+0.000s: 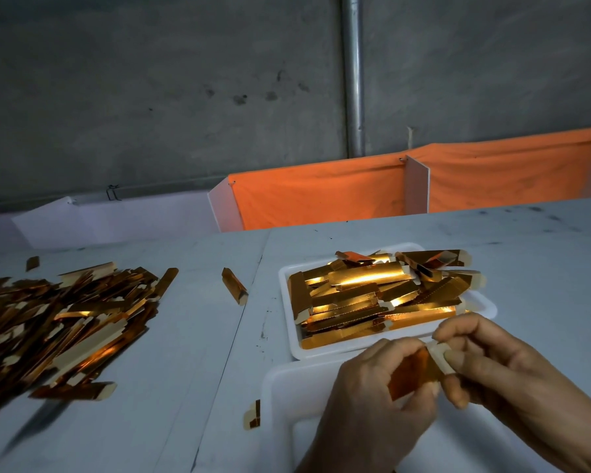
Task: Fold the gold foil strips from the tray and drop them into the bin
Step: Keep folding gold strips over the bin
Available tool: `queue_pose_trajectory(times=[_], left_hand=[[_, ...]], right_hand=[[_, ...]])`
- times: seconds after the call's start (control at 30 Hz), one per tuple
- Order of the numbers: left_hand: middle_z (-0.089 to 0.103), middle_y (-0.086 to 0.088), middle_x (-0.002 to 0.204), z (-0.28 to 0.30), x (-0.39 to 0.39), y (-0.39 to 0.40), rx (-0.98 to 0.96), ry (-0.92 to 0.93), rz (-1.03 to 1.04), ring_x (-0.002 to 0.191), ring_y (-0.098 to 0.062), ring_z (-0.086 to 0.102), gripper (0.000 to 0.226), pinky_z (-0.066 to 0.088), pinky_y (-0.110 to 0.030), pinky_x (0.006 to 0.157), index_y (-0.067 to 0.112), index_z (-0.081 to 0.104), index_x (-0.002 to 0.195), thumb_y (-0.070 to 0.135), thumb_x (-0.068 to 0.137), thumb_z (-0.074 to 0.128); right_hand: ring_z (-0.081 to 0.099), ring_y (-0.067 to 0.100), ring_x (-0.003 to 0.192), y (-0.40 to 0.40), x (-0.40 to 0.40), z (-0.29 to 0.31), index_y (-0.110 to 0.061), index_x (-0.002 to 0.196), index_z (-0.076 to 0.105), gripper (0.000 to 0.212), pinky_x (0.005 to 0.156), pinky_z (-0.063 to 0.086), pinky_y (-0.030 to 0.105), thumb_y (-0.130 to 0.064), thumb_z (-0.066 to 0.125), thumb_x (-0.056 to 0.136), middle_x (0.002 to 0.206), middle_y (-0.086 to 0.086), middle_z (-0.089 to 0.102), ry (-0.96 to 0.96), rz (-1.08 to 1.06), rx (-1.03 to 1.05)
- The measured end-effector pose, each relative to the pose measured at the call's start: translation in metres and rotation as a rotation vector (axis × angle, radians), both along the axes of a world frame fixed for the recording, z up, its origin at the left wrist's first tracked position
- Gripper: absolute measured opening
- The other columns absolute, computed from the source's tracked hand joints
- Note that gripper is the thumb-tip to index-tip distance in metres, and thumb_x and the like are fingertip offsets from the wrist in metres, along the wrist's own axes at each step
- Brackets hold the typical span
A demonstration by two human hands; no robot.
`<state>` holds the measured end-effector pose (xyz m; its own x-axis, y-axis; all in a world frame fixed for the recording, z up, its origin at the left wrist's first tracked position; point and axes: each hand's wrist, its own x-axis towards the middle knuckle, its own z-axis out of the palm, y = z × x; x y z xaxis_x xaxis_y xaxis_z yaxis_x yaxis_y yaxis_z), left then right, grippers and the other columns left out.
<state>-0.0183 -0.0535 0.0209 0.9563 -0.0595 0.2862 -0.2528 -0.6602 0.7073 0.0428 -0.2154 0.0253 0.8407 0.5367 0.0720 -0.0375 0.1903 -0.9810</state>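
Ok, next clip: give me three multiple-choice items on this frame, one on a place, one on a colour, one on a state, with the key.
1. Where does the big loose pile of foil strips lie?
A. on the table, left of the tray
B. inside the tray
C. on the orange cloth

2. What colour is the cloth behind the table?
A. blue
B. orange
C. green

3. What is the state of the strip in the hands?
A. lying flat in the tray
B. held between both hands
C. dropped on the floor

Key: 1 A, the heap spreads on the tabletop left of the white tray. 2 B, it hangs bright orange. 3 B, the left hand and right hand both pinch it.
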Motion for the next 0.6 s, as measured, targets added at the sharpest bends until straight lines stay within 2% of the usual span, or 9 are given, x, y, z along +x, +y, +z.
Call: queue_pose_trajectory(times=[0.03,0.1,0.13,0.2,0.33,0.47,0.53,0.6], left_hand=[[0.028,0.053,0.096,0.0005,0.0001,0.0006,0.000,-0.011,-0.006,0.097,0.033,0.026,0.046,0.025,0.011,0.074,0.046,0.041,0.129,0.040,0.088,0.061],[0.027,0.054,0.097,0.0009,0.0004,0.0025,0.008,-0.045,-0.016,0.101,0.034,0.023,0.045,0.027,0.011,0.075,0.052,0.038,0.124,0.038,0.088,0.061],[0.027,0.054,0.098,0.0007,0.0006,0.0035,0.013,-0.058,-0.018,0.103,0.034,0.021,0.045,0.027,0.011,0.076,0.053,0.036,0.122,0.038,0.088,0.061],[0.027,0.054,0.099,-0.0010,0.0013,0.0055,0.012,-0.067,-0.024,0.105,0.034,0.019,0.047,0.027,0.011,0.076,0.050,0.039,0.127,0.036,0.088,0.060],[0.032,0.047,0.106,-0.0042,0.0019,0.0071,0.022,-0.074,-0.061,0.105,0.032,0.024,0.051,0.026,0.010,0.079,0.038,0.043,0.137,0.032,0.089,0.060],[0.045,0.029,0.124,-0.0042,0.0016,0.0077,0.046,-0.080,-0.079,0.103,0.029,0.027,0.052,0.026,0.009,0.081,0.035,0.042,0.139,0.029,0.090,0.059],[0.046,0.022,0.133,-0.0037,0.0010,0.0070,0.055,-0.066,-0.076,0.102,0.028,0.028,0.053,0.026,0.009,0.081,0.036,0.040,0.140,0.031,0.090,0.059],[0.046,0.025,0.133,-0.0033,0.0001,0.0061,0.044,-0.057,-0.057,0.099,0.031,0.028,0.053,0.025,0.011,0.079,0.047,0.037,0.136,0.033,0.090,0.059]], right_hand=[[0.056,0.025,0.053,-0.0004,-0.0007,0.0010,-0.011,0.086,0.068,0.016,0.051,0.050,0.025,-0.021,0.069,0.073,0.066,0.022,0.057,-0.025,0.009,-0.013],[0.058,0.027,0.057,-0.0023,-0.0010,0.0007,-0.014,0.089,0.068,0.047,0.055,0.051,0.026,-0.048,0.084,0.061,0.067,0.022,0.059,-0.098,0.025,-0.055],[0.059,0.028,0.060,-0.0028,-0.0016,0.0004,-0.016,0.091,0.067,0.059,0.056,0.051,0.027,-0.059,0.085,0.054,0.069,0.022,0.061,-0.132,0.025,-0.075],[0.062,0.031,0.066,-0.0033,-0.0022,0.0002,-0.020,0.096,0.066,0.065,0.059,0.053,0.030,-0.064,0.083,0.051,0.075,0.020,0.064,-0.189,0.029,-0.107],[0.066,0.036,0.074,-0.0043,-0.0040,0.0014,-0.018,0.096,0.064,0.056,0.062,0.055,0.033,-0.055,0.083,0.060,0.084,0.019,0.065,-0.208,0.021,-0.134],[0.066,0.035,0.075,-0.0030,-0.0079,0.0052,-0.021,0.091,0.065,0.012,0.064,0.056,0.032,-0.020,0.069,0.080,0.083,0.020,0.067,-0.223,0.031,-0.165],[0.067,0.031,0.073,-0.0054,-0.0052,0.0018,-0.023,0.086,0.065,0.021,0.065,0.055,0.029,-0.003,0.060,0.085,0.079,0.023,0.067,-0.256,0.022,-0.229],[0.067,0.027,0.068,-0.0049,-0.0045,0.0012,-0.024,0.081,0.066,0.029,0.064,0.055,0.027,0.003,0.057,0.087,0.072,0.025,0.065,-0.270,0.014,-0.269]])
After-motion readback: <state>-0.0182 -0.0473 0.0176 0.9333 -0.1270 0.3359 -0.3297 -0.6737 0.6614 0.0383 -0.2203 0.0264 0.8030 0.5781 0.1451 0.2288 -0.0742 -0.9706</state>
